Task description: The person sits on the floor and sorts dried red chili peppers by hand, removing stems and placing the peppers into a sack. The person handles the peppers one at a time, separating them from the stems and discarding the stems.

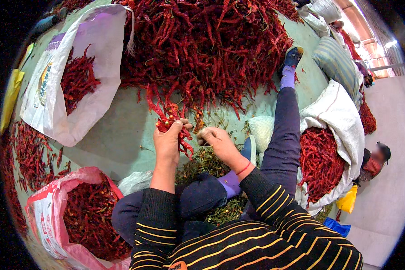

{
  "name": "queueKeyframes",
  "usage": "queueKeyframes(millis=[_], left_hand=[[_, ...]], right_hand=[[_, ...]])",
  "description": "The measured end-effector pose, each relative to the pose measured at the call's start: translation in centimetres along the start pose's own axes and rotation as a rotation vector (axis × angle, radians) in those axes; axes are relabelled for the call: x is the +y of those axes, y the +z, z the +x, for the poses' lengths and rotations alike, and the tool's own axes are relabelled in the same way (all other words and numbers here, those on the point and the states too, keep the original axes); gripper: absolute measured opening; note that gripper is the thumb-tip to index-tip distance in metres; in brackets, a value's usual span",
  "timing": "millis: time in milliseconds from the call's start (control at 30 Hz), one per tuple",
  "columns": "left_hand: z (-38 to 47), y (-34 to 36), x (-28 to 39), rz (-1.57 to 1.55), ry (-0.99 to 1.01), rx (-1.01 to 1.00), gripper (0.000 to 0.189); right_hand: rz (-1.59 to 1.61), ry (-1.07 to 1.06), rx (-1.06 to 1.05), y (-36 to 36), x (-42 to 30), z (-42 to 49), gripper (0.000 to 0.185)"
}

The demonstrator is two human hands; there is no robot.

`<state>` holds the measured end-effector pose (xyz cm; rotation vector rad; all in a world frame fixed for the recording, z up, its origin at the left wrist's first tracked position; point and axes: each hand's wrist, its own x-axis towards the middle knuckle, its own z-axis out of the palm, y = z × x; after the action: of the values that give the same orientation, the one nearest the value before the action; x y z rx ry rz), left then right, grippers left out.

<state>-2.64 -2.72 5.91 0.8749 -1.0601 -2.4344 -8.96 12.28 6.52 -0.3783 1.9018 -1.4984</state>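
My left hand (168,135) is closed around a bunch of dried red chili peppers (160,113), their stem ends near my thumb. Just right of it, my right hand (214,135) has its thumb and fingertips pinched together; whether something small is between them cannot be told. Beyond both hands rises a large heap of dried red chilies (202,50). Below my hands, between my legs, lies a pile of greenish-brown stems (206,165).
An upright white sack (104,84) with chilies stands at the upper left, a pink-rimmed sack (74,175) at the lower left. A white sack of chilies (349,118) is beside my outstretched leg. Another person (374,165) is at the far right.
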Motion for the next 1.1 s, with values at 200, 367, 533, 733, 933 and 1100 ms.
queueKeyframes(millis=[200,367,533,733,933,1100], left_hand=[[-0.2,0.2,-0.3,0.043,-0.003,-0.012,0.011],[-0.4,0.6,-0.3,0.066,-0.043,0.042,0.013],[1.6,-2.3,-0.1,0.062,0.037,0.284,0.011],[1.5,-1.6,-0.4,-0.051,0.176,0.298,0.011],[1.4,-1.8,-0.6,-0.014,0.174,0.252,0.013],[1.4,-1.8,-0.6,0.021,0.160,0.239,0.013]], right_hand=[[0.022,0.142,-0.289,0.5,-0.3,1.0,0.016],[0.117,-0.062,-0.267,0.8,0.8,0.7,0.009],[0.175,0.087,-0.854,0.3,-4.8,-1.9,0.009],[-0.683,-0.214,-0.084,-2.0,3.0,0.7,0.026],[-0.949,-0.070,0.296,-0.4,3.3,4.9,0.027],[-1.120,0.014,0.330,1.1,4.4,6.0,0.030]])
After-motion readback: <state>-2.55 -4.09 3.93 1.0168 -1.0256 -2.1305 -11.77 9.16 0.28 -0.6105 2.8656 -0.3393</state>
